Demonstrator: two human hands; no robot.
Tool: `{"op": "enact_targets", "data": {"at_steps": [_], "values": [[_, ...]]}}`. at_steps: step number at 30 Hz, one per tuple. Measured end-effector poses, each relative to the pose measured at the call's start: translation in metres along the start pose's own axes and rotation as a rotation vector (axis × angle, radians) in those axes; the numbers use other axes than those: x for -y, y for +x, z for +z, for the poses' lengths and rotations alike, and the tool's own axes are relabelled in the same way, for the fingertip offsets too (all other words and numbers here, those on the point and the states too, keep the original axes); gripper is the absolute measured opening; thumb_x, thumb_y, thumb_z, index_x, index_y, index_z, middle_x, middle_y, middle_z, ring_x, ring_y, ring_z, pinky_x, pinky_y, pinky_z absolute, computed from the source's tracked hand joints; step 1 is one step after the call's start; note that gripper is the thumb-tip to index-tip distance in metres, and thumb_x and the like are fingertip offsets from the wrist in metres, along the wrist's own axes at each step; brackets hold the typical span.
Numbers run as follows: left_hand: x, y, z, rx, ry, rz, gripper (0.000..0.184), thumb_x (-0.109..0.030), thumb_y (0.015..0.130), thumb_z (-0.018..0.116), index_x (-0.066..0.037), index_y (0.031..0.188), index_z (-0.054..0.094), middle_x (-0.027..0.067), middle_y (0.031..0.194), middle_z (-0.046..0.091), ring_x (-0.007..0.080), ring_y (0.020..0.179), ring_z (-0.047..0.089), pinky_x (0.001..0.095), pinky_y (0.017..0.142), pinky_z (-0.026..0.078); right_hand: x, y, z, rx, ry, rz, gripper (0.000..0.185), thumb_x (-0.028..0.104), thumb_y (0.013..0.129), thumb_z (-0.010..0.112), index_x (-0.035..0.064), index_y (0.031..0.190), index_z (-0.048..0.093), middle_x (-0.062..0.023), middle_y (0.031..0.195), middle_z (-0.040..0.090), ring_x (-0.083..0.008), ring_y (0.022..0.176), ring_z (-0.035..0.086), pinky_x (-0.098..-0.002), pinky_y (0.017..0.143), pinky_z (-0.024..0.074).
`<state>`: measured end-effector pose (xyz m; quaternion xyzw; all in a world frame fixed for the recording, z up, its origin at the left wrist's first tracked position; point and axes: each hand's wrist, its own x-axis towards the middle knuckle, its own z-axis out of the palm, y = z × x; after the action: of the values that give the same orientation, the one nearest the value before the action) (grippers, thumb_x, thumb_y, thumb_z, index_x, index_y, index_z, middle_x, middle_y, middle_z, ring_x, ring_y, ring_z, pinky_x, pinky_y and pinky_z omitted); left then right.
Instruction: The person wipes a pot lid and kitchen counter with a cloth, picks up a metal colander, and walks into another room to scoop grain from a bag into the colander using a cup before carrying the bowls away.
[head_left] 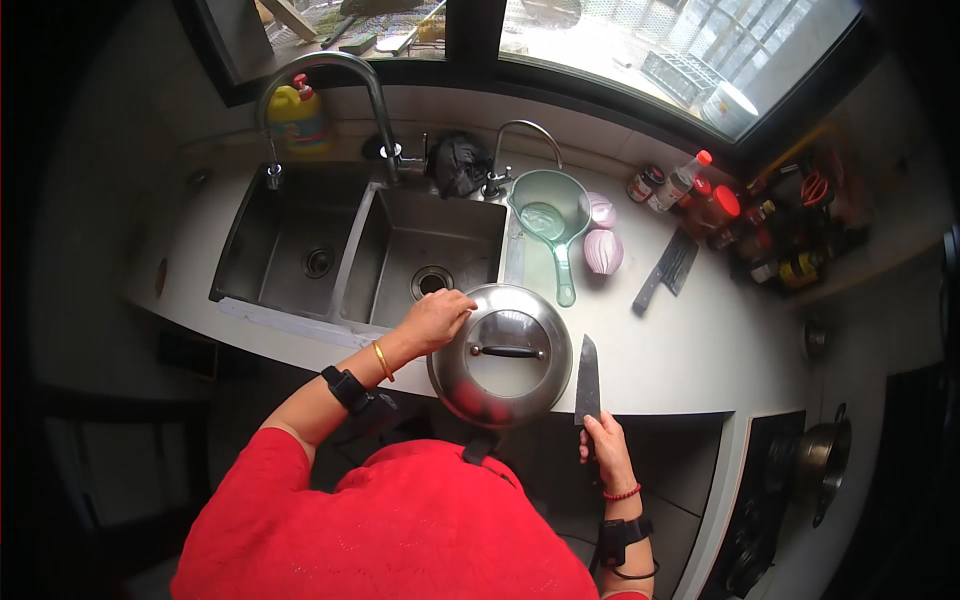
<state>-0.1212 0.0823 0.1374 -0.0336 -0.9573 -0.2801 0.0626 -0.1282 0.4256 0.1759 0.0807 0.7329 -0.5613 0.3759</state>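
Note:
At the counter's front edge lies a round steel lid with a glass centre and a black handle. What is under it is hidden. My left hand is closed at the lid's upper left rim, its fingers bent over the edge. My right hand grips a kitchen knife by the handle, the dark blade pointing forward, just right of the lid. Behind the lid a green plastic water dipper rests beside two purple onion pieces.
A cleaver lies on the counter at right, near several sauce bottles. To the left is a double sink with a tall faucet. A yellow jug, black bag and small tap stand behind.

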Motion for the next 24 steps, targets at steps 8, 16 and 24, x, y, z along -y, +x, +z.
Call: {"op": "enact_targets", "data": {"at_steps": [8,16,24], "values": [[0.061,0.033,-0.010,-0.145,-0.171,-0.219,0.024,-0.024,0.075,0.056,-0.007,0.093,0.059,0.0102,0.093,0.056,0.0267,0.092,0.052,0.0353,0.080,0.042,-0.012,0.003,-0.004,-0.057,0.121,-0.041,0.008,0.015,0.085,0.046,0.0074,0.082,0.044,-0.0023,0.060,0.046,-0.0102,0.043,0.044,-0.0234,0.038,0.0399],[0.151,0.140,-0.008,-0.413,-0.252,-0.593,0.072,-0.043,0.068,0.063,0.004,0.116,0.039,0.0251,0.111,0.046,0.0357,0.106,0.044,0.0380,0.089,0.037,-0.019,-0.019,0.025,-0.095,0.261,-0.024,0.006,0.012,0.083,0.048,0.0073,0.084,0.045,-0.0017,0.061,0.045,-0.0094,0.044,0.044,-0.0224,0.038,0.0389],[0.219,0.203,0.036,-0.481,-0.702,-0.849,0.052,-0.035,0.065,0.068,0.010,0.087,0.056,0.0202,0.087,0.059,0.0269,0.086,0.056,0.0318,0.075,0.041,-0.007,0.001,0.076,-0.168,0.439,-0.103,0.009,0.005,0.081,0.048,0.0036,0.090,0.046,-0.0020,0.064,0.045,-0.0101,0.048,0.045,-0.0239,0.045,0.0423]]}}
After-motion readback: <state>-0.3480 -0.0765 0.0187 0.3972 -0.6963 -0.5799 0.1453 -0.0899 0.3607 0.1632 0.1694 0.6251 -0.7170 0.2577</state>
